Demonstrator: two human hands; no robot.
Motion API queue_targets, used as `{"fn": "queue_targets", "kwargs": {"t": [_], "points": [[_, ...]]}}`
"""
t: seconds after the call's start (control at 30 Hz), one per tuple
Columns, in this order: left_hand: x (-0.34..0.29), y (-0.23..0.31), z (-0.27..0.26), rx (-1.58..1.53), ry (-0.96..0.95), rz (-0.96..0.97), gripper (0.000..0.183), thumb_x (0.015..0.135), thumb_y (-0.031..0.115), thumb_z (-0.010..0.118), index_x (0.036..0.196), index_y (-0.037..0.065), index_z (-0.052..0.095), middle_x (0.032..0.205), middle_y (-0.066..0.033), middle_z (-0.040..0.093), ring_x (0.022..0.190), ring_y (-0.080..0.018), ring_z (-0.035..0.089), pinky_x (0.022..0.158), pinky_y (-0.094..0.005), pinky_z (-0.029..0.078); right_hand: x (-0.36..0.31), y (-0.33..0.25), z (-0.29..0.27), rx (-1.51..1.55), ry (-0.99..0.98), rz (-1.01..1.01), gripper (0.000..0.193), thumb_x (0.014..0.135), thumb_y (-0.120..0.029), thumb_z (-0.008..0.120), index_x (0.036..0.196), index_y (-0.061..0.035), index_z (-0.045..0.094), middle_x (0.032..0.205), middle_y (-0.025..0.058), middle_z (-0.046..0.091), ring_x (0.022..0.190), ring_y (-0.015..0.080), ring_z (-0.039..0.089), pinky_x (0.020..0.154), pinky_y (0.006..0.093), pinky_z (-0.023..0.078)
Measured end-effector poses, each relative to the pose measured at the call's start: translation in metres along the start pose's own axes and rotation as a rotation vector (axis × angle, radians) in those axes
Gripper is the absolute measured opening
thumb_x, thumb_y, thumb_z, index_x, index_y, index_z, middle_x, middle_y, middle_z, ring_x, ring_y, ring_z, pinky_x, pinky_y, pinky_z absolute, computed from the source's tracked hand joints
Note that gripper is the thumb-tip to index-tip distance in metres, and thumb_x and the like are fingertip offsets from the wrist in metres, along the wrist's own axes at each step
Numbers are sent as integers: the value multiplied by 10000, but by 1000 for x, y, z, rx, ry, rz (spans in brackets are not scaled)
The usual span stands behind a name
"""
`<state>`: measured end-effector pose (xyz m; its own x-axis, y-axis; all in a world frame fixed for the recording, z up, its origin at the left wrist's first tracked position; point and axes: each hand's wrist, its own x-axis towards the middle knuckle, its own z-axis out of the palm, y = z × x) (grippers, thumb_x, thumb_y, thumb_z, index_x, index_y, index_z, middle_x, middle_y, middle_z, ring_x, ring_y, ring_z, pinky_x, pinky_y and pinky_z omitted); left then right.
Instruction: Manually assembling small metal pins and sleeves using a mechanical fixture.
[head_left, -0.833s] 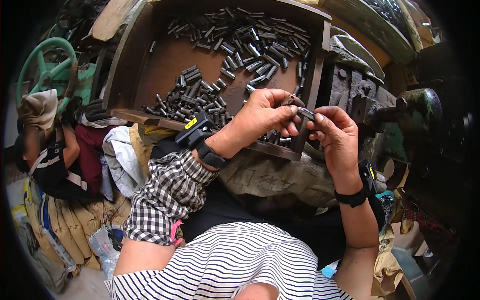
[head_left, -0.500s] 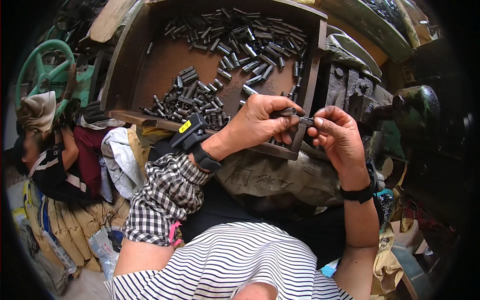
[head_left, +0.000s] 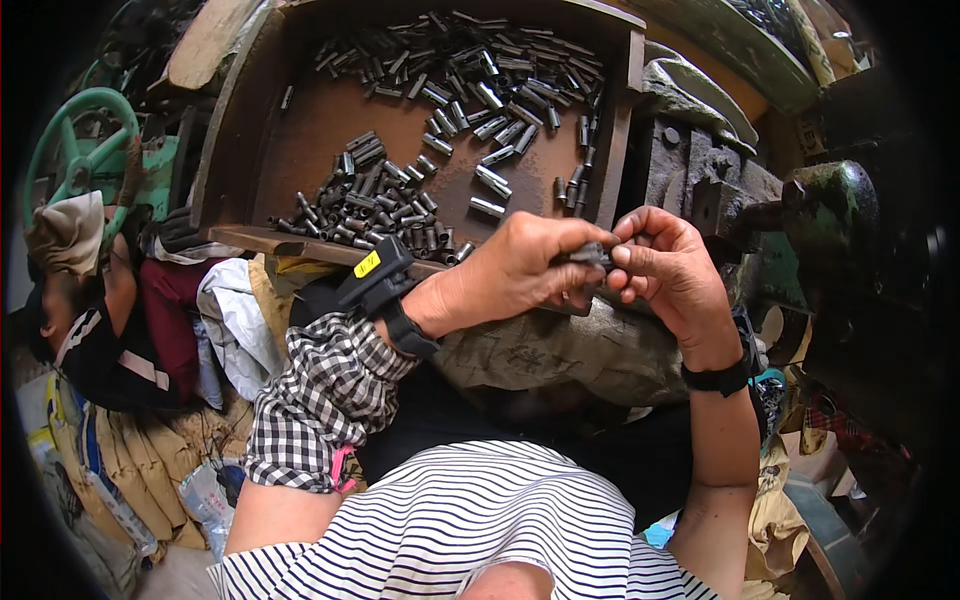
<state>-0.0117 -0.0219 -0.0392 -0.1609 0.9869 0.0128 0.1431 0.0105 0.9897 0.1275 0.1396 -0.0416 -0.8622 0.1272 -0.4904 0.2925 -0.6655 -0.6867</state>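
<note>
Dark metal sleeves (head_left: 590,254) are held in the closed fingers of my left hand (head_left: 520,262), just past the near right corner of a wooden tray (head_left: 330,248). My right hand (head_left: 672,275) meets the left and pinches with thumb and forefinger at the sleeves' right end; what exactly it grips is mostly hidden by the fingers. Beyond my hands, the tray holds many short steel tubes: a pile of dark collars (head_left: 375,205) at the near left, shinier tubes (head_left: 492,180) in the middle, and thin dark tubes (head_left: 400,60) toward the back.
A dark, greasy machine (head_left: 830,220) stands close on the right, with a grey cloth (head_left: 690,90) behind it. Sacking (head_left: 570,355) hangs under the tray's near edge. At the left sits another person (head_left: 110,330) beside a green handwheel (head_left: 80,160).
My hands have drawn closer together, and the left wrist has turned so the sleeves show less. The tray appears slightly shifted up and left in the view.
</note>
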Motion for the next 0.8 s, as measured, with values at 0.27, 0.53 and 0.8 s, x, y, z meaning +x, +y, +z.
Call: {"fn": "queue_targets", "kwargs": {"t": [0.27,0.53,0.8], "points": [[3,0,-9,-621,-24,-351,277,909,161,588,1102,-32,539,879,-67,662,716,-115,668,559,-188,524,-3,9,7,-11,87,-229,180,802,0,662,946,-3,553,787,78,640,649,127,652,516,206,525],[1,-13,-7,-605,181,-405,206,874,86,620,1046,-19,578,838,-65,637,636,-105,623,552,-199,513,-9,15,27,-275,228,-343,185,841,-87,642,962,22,554,829,66,622,660,123,654,505,199,502],[-16,-27,-15,-663,299,-300,180,865,96,639,1006,-9,601,812,-55,644,629,-109,627,530,-205,514,-134,16,58,-146,432,-870,189,886,-15,571,1068,12,528,934,122,632,701,137,644,559,226,542]]}}
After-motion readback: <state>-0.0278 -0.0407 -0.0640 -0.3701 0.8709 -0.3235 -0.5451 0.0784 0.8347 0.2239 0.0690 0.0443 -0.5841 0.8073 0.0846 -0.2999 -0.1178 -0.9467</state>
